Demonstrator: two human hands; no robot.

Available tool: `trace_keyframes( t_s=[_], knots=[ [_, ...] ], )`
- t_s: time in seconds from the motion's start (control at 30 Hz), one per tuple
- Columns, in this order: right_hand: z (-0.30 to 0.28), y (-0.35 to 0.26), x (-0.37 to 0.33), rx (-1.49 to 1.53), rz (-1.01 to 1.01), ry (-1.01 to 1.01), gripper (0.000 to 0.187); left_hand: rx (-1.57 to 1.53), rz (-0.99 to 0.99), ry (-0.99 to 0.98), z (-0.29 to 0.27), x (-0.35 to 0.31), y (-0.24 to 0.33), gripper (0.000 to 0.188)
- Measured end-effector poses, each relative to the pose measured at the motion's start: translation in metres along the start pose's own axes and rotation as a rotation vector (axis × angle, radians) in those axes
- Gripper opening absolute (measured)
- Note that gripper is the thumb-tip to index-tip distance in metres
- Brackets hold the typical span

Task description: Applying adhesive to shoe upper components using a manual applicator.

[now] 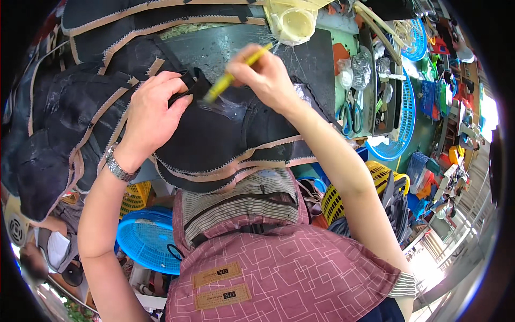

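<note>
My left hand (155,110) pinches the folded-up edge of a black shoe-upper-like piece (206,137) that has a tan zigzag-cut border. In my right hand (265,78) is a yellow-handled brush (226,81), slanting down to the left. Its tip rests at or just over the black surface beside my left fingers, where a wet, shiny smear (230,109) shows. Beyond the right hand stands a plastic-wrapped cup (296,27) of pale paste, with thin strands stretching from it onto the worktable (214,45).
More black pieces (48,150) with tan borders are heaped at the left and far side. Blue-handled scissors (351,115) lie to the right, near a blue basket (409,115). Below the table edge are a blue basket (145,244) and a yellow one (378,177). Another person (51,244) sits lower left.
</note>
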State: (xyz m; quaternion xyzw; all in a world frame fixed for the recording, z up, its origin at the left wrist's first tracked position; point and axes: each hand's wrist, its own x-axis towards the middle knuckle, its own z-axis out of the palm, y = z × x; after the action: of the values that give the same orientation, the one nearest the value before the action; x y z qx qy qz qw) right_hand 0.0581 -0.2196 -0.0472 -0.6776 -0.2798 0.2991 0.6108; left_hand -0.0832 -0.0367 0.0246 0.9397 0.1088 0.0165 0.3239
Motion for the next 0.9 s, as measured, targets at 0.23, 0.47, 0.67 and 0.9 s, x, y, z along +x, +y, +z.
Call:
trace_keyframes(
  t_s=[0.23, 0.47, 0.67, 0.9],
  knots=[
    [-0.003, -0.035, -0.116, -0.381, -0.103, 0.054, 0.029, -0.074, -0.037, 0.043, 0.006, -0.003, 0.001, 0.011],
    [0.006, -0.042, -0.089, 0.029, 0.362, 0.521, 0.02, -0.146, 0.092, 0.18, 0.022, 0.018, 0.019, 0.011],
    [0.034, -0.031, -0.106, 0.401, 0.237, 0.571, 0.016, -0.296, -0.178, -0.357, 0.0, 0.043, -0.007, 0.02],
    [0.085, -0.003, -0.098, 0.151, -0.145, 0.265, 0.023, -0.74, -0.519, -0.573, -0.007, 0.064, -0.033, 0.018]
  ],
)
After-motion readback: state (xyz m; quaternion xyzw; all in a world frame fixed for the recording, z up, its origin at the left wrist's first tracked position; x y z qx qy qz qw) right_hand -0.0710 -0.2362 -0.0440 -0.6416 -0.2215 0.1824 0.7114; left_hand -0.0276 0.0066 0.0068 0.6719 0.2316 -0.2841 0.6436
